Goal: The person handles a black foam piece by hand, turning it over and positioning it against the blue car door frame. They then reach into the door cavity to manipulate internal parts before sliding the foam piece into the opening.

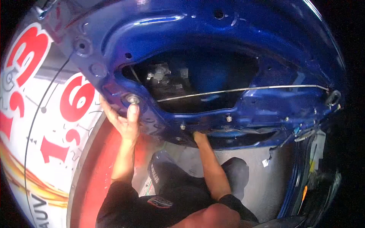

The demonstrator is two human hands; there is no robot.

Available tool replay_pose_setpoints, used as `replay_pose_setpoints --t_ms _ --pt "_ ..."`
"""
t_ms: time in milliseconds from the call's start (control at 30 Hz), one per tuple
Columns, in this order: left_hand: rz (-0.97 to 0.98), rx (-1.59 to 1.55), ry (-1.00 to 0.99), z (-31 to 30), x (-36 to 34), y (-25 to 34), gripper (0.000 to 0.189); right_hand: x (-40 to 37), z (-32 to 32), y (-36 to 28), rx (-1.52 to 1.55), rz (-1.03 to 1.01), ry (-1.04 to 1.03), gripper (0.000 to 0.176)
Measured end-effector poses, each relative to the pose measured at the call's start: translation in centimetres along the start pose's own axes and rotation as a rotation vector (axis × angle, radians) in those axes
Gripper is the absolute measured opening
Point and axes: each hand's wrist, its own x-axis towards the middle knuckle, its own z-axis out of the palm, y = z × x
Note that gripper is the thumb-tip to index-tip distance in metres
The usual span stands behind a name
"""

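A blue metal car door panel (182, 34) fills the upper part of the head view, with a large dark opening in its middle. My left hand (127, 117) lies against the panel's lower left edge, its thumb resting just below a round metal fitting (132, 99) and its fingers spread behind the edge. Of my right hand (198, 137), only the part near the wrist shows at the panel's bottom edge; its fingers are hidden in or behind the panel. A thin metal rod (243, 90) crosses the opening.
A white banner (45, 114) with red numbers hangs at the left, a thin dark cable running in front of it. Below lies a red floor strip (100, 171) beside grey floor. Dark blue bodywork (294, 182) and loose wiring stand at the right.
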Motion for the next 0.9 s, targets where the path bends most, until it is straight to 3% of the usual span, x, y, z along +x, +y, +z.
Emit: replay_pose_setpoints --t_ms 33,133,200,267,333,400,500,600,633,800,867,900 --pt "0.064 0.038 -0.052 -0.3 0.1 -0.3 0.094 0.1 0.0 -0.1 -0.004 -0.003 -0.009 0.039" --pt "0.179 0.107 0.006 0.3 0.8 1.8 0.099 0.0 0.0 -0.2 -0.004 -0.017 -0.031 0.041" --pt "0.632 0.172 0.094 1.2 1.9 3.6 0.081 -0.2 0.1 -0.3 -0.005 -0.018 -0.047 0.042" --pt "0.88 0.395 -0.038 -1.2 1.9 4.4 0.071 -0.3 0.1 -0.5 -0.005 -0.017 -0.062 0.044" --pt "1.005 0.466 -0.328 -0.3 3.3 9.3 0.035 -0.6 -0.1 -0.7 -0.01 -0.009 -0.078 0.045" --pt "0.946 0.618 -0.569 0.8 4.4 12.5 0.029 -0.8 0.0 -0.9 -0.009 -0.012 -0.081 0.046" --pt "0.796 0.782 -0.787 3.2 5.9 16.1 0.035 -0.9 1.1 -0.1 -0.016 -0.026 -0.063 0.046" --pt "0.865 0.897 -1.052 5.3 7.7 17.8 0.038 -0.6 0.7 -1.0 0.053 -0.05 0.0 0.043" --pt "0.92 0.939 -1.057 6.0 8.0 17.5 0.033 -0.9 -0.1 -2.1 0.113 -0.014 0.004 0.042" --pt "0.491 1.148 -1.377 8.3 9.1 16.2 0.017 -0.8 -1.1 -2.7 0.071 -0.001 -0.15 0.048" --pt "0.254 1.208 -1.413 8.9 9.0 16.0 0.017 -0.6 -0.6 -1.9 0.03 -0.067 -0.111 0.047" --pt "0.268 1.159 -1.372 8.8 9.0 15.4 0.021 -0.5 -0.1 -1.4 -0.026 -0.183 0.016 0.043"
